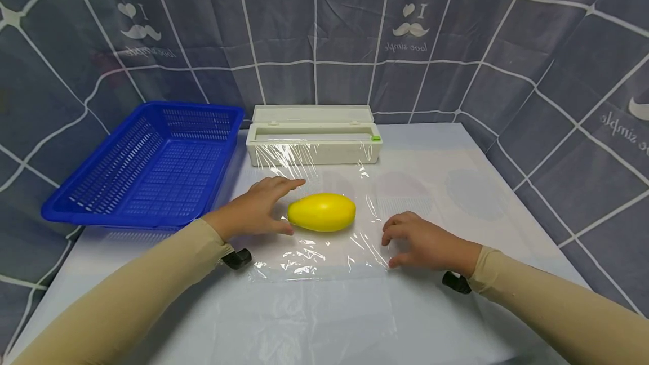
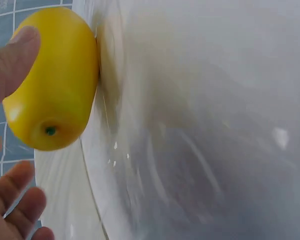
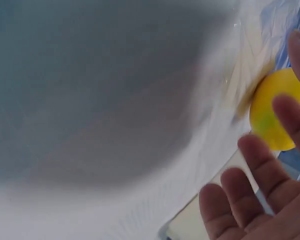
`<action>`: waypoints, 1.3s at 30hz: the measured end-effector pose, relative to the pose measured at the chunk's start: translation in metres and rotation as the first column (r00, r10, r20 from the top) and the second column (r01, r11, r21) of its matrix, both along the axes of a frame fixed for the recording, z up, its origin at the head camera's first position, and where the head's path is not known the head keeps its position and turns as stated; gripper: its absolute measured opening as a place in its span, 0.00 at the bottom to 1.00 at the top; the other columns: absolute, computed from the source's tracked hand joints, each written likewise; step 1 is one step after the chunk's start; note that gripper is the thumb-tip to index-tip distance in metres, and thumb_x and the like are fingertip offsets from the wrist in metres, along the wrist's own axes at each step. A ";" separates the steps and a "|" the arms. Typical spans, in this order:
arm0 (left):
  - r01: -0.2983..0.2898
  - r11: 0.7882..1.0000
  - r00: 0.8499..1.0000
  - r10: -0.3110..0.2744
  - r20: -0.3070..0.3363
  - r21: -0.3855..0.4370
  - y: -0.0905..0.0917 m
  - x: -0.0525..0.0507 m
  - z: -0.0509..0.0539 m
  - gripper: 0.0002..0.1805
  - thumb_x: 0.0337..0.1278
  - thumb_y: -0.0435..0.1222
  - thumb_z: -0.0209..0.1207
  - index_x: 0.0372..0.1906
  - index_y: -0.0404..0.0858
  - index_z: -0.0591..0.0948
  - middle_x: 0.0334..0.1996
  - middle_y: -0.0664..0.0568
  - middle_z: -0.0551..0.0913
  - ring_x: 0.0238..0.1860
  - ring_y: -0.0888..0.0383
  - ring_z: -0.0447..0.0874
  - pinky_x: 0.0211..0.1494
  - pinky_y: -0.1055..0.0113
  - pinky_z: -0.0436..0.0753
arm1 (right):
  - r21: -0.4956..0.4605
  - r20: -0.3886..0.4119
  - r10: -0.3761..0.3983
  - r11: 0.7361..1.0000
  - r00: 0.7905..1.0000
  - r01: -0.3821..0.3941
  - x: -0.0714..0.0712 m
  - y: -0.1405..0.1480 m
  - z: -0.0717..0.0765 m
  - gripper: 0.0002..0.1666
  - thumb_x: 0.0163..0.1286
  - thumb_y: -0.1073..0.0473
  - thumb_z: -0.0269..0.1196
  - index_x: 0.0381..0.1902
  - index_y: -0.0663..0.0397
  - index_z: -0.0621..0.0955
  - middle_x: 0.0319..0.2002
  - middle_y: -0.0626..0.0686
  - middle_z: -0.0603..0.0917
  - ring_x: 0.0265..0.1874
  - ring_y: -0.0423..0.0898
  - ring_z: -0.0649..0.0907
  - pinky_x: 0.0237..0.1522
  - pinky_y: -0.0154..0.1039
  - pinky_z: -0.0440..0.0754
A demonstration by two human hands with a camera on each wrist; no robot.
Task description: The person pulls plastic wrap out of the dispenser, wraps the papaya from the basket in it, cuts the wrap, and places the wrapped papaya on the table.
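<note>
A smooth, oblong yellow fruit (image 1: 321, 212) lies on a sheet of clear plastic wrap (image 1: 304, 261) on the table. Its end with a small green stem spot faces the camera in the left wrist view (image 2: 55, 100). My left hand (image 1: 256, 207) is spread at the fruit's left end, thumb and fingers apart, not gripping it. To the right of the fruit, by the wrap's right edge, my right hand (image 1: 421, 241) hovers with loosely bent fingers and nothing in them. The wrap runs back to a white wrap dispenser (image 1: 314, 154) with its lid raised.
A blue plastic basket (image 1: 174, 179) with slotted sides stands at the left, near my left forearm. Behind the dispenser hangs a grey curtain (image 1: 345, 32) with white lines, which also borders both sides. A white cover (image 1: 314, 325) lies over the table.
</note>
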State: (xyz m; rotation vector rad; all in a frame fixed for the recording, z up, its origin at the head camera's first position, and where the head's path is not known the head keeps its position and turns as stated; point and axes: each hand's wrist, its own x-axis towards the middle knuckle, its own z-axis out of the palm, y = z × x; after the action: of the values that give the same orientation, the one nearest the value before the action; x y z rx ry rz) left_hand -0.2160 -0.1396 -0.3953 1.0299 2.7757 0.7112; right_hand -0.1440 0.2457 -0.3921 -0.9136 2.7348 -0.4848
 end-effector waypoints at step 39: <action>0.301 0.942 0.936 -0.262 0.236 -0.148 -0.036 0.038 -0.012 0.12 0.46 0.39 0.79 0.28 0.56 0.84 0.34 0.69 0.77 0.37 0.70 0.73 0.45 0.72 0.75 | 0.062 0.119 0.181 0.980 0.976 -0.189 -0.016 0.005 -0.016 0.09 0.62 0.56 0.79 0.29 0.35 0.88 0.32 0.30 0.80 0.40 0.33 0.74 0.46 0.34 0.78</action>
State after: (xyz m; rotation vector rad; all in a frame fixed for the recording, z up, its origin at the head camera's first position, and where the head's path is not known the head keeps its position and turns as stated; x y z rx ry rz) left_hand -0.1779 -0.1757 -0.4073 1.2023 2.3909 0.4867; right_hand -0.1603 0.2507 -0.4085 -1.0743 2.5182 -0.3864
